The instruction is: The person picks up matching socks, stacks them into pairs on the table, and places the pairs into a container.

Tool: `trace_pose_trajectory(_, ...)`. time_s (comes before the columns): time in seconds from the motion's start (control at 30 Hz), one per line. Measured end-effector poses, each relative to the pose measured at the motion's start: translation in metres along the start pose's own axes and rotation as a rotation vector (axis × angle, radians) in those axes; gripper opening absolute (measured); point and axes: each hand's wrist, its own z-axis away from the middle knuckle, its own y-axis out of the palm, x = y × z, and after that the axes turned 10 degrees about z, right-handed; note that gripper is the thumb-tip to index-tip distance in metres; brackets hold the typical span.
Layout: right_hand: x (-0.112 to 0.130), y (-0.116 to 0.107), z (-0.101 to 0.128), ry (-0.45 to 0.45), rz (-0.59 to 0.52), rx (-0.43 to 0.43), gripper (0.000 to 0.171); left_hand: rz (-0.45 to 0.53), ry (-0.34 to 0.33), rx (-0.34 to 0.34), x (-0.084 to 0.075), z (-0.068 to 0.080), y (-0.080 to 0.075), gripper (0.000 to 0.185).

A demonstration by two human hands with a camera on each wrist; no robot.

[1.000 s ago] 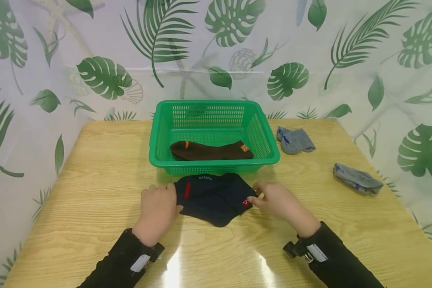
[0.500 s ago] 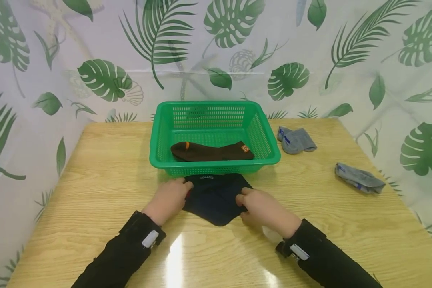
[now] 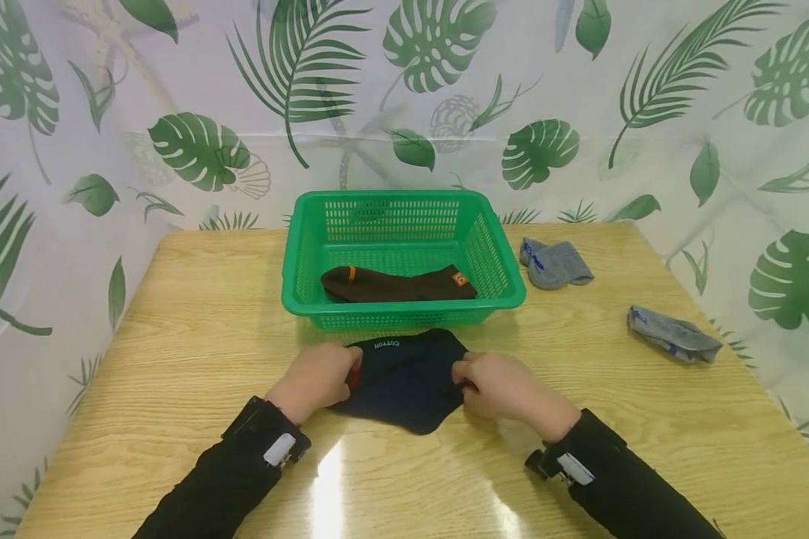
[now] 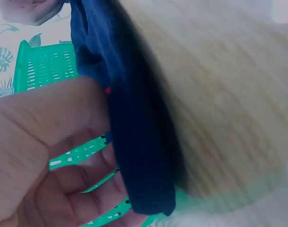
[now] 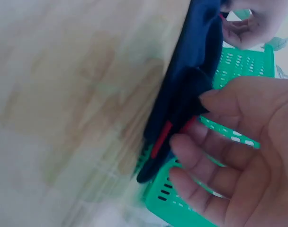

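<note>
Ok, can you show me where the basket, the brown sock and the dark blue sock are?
Basket [image 3: 404, 306]: head view, on the middle of its front rim.
Brown sock [image 3: 399, 287]: head view, on its middle.
Dark blue sock [image 3: 406, 383]: head view, on the cloth between the hands.

Got a sock [image 3: 407, 385] on the surface [image 3: 209, 299] between my hands [image 3: 315, 380] [image 3: 503, 384], basket [image 3: 404, 308] just on its far side with another sock [image 3: 401, 287] inside, two more socks [image 3: 558, 263] [image 3: 674, 335] off right.

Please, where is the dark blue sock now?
In the head view, the dark blue sock is below centre, between the left hand and right hand, in front of the green basket.
</note>
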Motion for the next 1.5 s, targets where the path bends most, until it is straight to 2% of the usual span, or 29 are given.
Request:
trace_pose_trajectory(0.1,-0.002,-0.002,0.0,0.044,0.03,-0.105,0.012,-0.011,0.01,-0.046,0.002,0.0,-0.001,0.021)
trace_pose_trajectory(0.23,-0.003,-0.008,0.003,0.162,0.026,-0.253,0.011,0.025,0.004,-0.198,0.001,0.003,-0.009,0.016)
trace_pose_trajectory(0.33,-0.003,-0.018,0.007,0.265,-0.088,-0.318,0.012,0.17,0.0,-0.315,-0.004,0.01,-0.021,0.009)
trace_pose_trajectory(0.43,-0.002,-0.028,0.011,0.344,-0.305,-0.348,0.012,0.371,-0.035,-0.369,-0.007,0.02,-0.034,0.008)
trace_pose_trajectory(0.5,-0.003,-0.032,0.013,0.381,-0.489,-0.337,0.011,0.483,-0.07,-0.362,-0.007,0.026,-0.039,0.009)
trace_pose_trajectory(0.57,-0.005,-0.031,0.012,0.417,-0.647,-0.29,0.01,0.553,-0.108,-0.338,-0.004,0.03,-0.039,0.009)
trace_pose_trajectory(0.63,-0.008,-0.026,0.01,0.456,-0.737,-0.219,0.013,0.598,-0.148,-0.281,0.001,0.03,-0.035,0.011)
trace_pose_trajectory(0.7,-0.011,-0.017,0.007,0.485,-0.764,-0.134,0.02,0.589,-0.201,-0.213,0.006,0.029,-0.028,0.015)
trace_pose_trajectory(0.8,-0.015,-0.001,0.004,0.513,-0.744,0.004,0.036,0.501,-0.276,-0.121,0.013,0.028,-0.015,0.026)
trace_pose_trajectory(0.9,-0.016,0.011,0.003,0.522,-0.708,0.101,0.049,0.398,-0.32,-0.097,0.016,0.028,-0.008,0.036)
trace_pose_trajectory(1.0,-0.016,0.017,0.003,0.521,-0.64,0.1,0.052,0.361,-0.34,-0.097,0.015,0.03,-0.006,0.044)
trace_pose_trajectory(1.1,-0.015,0.018,0.003,0.503,-0.559,0.046,0.044,0.311,-0.331,-0.079,0.011,0.031,-0.008,0.051)
trace_pose_trajectory(1.2,-0.014,0.017,0.003,0.475,-0.535,-0.003,0.038,0.311,-0.309,-0.081,0.009,0.031,-0.01,0.047)
trace_pose_trajectory(1.27,-0.014,0.015,0.003,0.46,-0.611,-0.031,0.037,0.428,-0.306,-0.101,0.009,0.031,-0.013,0.041)
trace_pose_trajectory(1.4,-0.015,0.01,0.004,0.465,-0.909,-0.036,0.037,0.811,-0.342,-0.14,0.011,0.032,-0.022,0.034)
trace_pose_trajectory(1.47,-0.013,0.008,0.004,0.476,-1.022,-0.024,0.038,0.919,-0.374,-0.153,0.013,0.034,-0.027,0.035)
trace_pose_trajectory(1.5,-0.012,0.009,0.004,0.478,-1.05,-0.02,0.038,0.916,-0.385,-0.159,0.014,0.034,-0.028,0.035)
